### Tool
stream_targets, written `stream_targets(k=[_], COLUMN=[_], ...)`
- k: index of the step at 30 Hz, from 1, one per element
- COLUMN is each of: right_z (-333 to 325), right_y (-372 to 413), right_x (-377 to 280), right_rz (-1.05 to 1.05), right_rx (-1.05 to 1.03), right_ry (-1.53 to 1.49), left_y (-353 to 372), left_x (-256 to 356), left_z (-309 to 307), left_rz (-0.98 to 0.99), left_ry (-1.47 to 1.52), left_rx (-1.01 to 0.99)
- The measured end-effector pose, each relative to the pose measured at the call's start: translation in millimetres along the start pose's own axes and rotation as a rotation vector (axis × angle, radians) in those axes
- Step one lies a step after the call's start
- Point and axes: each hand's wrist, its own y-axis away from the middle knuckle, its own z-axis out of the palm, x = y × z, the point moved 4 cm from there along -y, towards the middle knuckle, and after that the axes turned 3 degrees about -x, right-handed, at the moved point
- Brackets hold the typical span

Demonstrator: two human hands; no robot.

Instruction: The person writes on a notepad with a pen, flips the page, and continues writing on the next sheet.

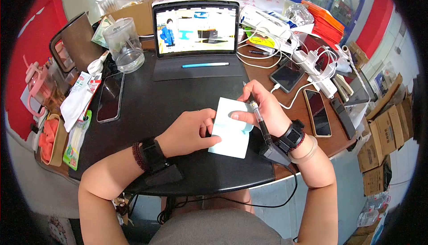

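A pale, light-blue paper booklet (229, 138) is held just above the black desk mat, near its front edge. My left hand (191, 131) pinches its left edge, with the thumb on the page and the fingers curled behind. At the upper right side, my right hand (265, 107) grips the booklet, its thumb lying across the page. A dark pen (260, 119) with a clear barrel is also tucked in my right hand, slanting down toward the wrist. Both wrists wear black straps with a device.
Behind stands a tablet (196, 28) with a blue stylus (205, 65) before it. A phone (110, 98) and clear jug (124, 44) are on the left. Phones, white cables and a power strip (318, 73) crowd the right. A black cable hangs below the desk's front edge.
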Motion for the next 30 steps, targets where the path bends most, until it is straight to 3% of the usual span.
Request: stream_targets(k=[4, 7, 9, 10, 12, 13, 15, 17, 25, 30], right_z=[0, 3, 5, 8, 9, 8, 10, 11, 14, 16], right_y=[0, -1, 0, 1, 0, 0, 0, -1, 1, 1], right_x=[1, -1, 0, 5, 9, 10, 15, 15, 13, 11], right_rz=[0.037, 0.018, 0.015, 0.05, 0.087, 0.101, 0.129, 0.037, 0.2, 0.162], right_rx=[0.01, -0.028, -0.041, -0.072, -0.101, -0.107, -0.112, -0.09, -0.205, -0.196], right_ry=[0.012, 0.047, 0.033, -0.034, -0.102, -0.085, -0.076, -0.139, -0.078, -0.057], left_y=[1, 2, 6, 5, 9, 7, 3, 4, 6, 9], left_x=[-4, 2, 12, 9, 13, 11, 22, 21, 9, 15], left_z=[0, 1, -2, 2, -2, -6, 0, 4, 10, 6], left_rz=[0.01, -0.135, 0.029, 0.03, 0.247, 0.245, 0.551, 0.562, 0.473, 0.513], left_ry=[-0.038, -0.099, -0.116, -0.116, -0.159, -0.157, -0.368, -0.325, -0.377, -0.464], left_rx=[-0.012, -0.089, 0.136, 0.135, 0.464, 0.46, 0.069, 0.027, -0.171, -0.149])
